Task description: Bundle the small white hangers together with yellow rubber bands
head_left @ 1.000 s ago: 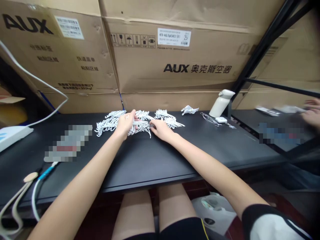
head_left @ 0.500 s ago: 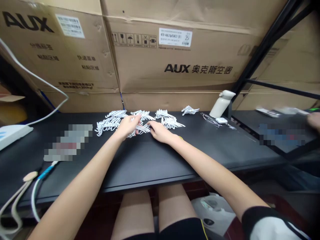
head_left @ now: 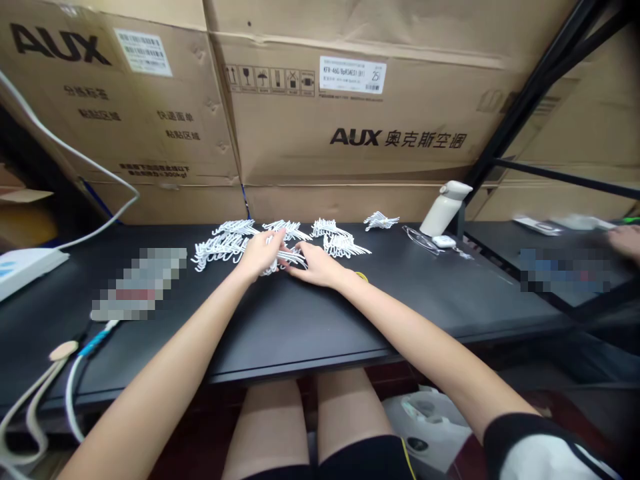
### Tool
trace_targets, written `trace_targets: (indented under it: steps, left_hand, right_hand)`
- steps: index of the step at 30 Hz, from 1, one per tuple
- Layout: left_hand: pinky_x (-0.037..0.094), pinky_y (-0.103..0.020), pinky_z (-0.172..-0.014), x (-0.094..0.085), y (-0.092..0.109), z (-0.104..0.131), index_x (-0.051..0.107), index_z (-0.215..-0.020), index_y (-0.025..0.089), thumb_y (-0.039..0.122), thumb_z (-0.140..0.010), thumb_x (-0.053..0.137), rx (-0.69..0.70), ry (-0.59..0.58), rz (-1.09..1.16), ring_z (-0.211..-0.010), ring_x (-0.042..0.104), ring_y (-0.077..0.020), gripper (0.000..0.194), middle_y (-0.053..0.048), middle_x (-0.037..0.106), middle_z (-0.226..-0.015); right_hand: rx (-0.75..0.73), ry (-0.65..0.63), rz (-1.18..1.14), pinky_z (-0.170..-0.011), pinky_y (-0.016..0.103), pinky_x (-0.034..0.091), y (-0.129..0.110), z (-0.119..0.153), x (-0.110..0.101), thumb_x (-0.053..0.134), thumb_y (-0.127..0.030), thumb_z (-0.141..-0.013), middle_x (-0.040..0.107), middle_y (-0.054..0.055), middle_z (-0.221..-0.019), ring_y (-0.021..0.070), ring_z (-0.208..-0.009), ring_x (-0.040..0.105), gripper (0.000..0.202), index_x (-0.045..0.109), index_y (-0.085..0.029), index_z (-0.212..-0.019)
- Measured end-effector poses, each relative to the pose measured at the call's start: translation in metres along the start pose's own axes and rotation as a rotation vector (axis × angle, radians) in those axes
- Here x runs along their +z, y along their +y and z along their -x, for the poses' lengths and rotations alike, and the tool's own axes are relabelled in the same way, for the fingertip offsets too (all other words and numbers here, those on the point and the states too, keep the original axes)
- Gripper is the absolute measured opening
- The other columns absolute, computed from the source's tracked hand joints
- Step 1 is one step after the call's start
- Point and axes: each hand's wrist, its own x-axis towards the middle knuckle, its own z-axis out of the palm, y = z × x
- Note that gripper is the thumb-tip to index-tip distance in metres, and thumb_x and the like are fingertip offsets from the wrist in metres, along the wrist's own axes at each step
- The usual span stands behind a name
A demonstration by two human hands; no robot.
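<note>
A bundle of white hooks (head_left: 290, 255) lies between my two hands over the black table. My left hand (head_left: 261, 255) is closed around the bundle's left part, and its fingers hide most of the hooked ends. At the straight ends on the right, my right hand (head_left: 317, 265) has its thumb and fingers curled about the rods. More white hooks lie in piles close by: one pile (head_left: 220, 249) left of my left hand, another (head_left: 287, 231) just behind, and one (head_left: 345, 245) right of my right hand. A smaller bunch (head_left: 381, 221) sits farther right.
Large cardboard boxes (head_left: 400, 160) stand along the back of the black table (head_left: 300, 333). To the right are a white bottle (head_left: 445, 208), glasses (head_left: 423, 240) and a small white case (head_left: 443, 243). A blurred device (head_left: 140, 283) with cables lies left. Another person's hand (head_left: 625, 240) shows far right.
My right hand's fingers have shifted left and closed around the straight ends of the hooks. My left hand keeps its hold, slightly turned. The surrounding piles have stayed put.
</note>
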Motion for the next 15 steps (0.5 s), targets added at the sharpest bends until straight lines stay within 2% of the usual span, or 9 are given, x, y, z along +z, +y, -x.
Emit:
trace_targets:
  steps: [3, 7, 12, 15]
  left_hand:
    - [0.044, -0.024, -0.039, -0.0019, -0.0004, -0.0009, 0.055, -0.076, 0.017, 0.05, -0.084, 0.046, -0.021, -0.045, 0.034, -0.055, 0.067, -0.0201, 0.035, -0.009, 0.073, -0.084]
    - [0.045, -0.024, -0.039, -0.0037, -0.0049, -0.0035, 0.058, -0.084, 0.018, 0.051, -0.084, 0.046, -0.002, -0.011, 0.022, -0.056, 0.068, -0.0202, 0.035, -0.009, 0.073, -0.089]
    - [0.043, -0.023, -0.038, -0.0045, -0.0074, -0.0053, 0.057, -0.081, 0.018, 0.053, -0.083, 0.047, 0.004, -0.018, 0.01, -0.053, 0.067, -0.0198, 0.037, -0.01, 0.073, -0.09]
    - [0.044, -0.024, -0.038, -0.0043, -0.0056, -0.0044, 0.056, -0.08, 0.018, 0.053, -0.083, 0.047, -0.004, -0.032, 0.004, -0.053, 0.067, -0.0193, 0.037, -0.011, 0.073, -0.089]
  right_hand:
    - [0.029, -0.005, -0.005, -0.073, 0.032, 0.045, -0.0004, 0.0009, -0.0009, 0.057, -0.052, -0.081, 0.062, 0.012, -0.097, 0.0225, -0.085, 0.059, 0.047, 0.05, -0.013, -0.106]
    - [0.052, -0.021, 0.003, -0.067, 0.031, 0.044, -0.0002, 0.0008, -0.0037, 0.055, -0.055, -0.082, 0.062, 0.009, -0.09, 0.0201, -0.076, 0.058, 0.045, 0.05, -0.014, -0.1]
    - [0.015, -0.034, 0.053, -0.071, 0.03, 0.043, 0.0054, -0.001, -0.0066, 0.06, -0.034, -0.083, 0.063, 0.008, -0.091, 0.019, -0.079, 0.058, 0.024, 0.054, -0.015, -0.096]
    - [0.053, -0.045, 0.103, -0.072, 0.031, 0.044, 0.0064, -0.0011, -0.0098, 0.063, -0.026, -0.081, 0.063, 0.01, -0.093, 0.0208, -0.083, 0.059, 0.022, 0.055, -0.013, -0.097]
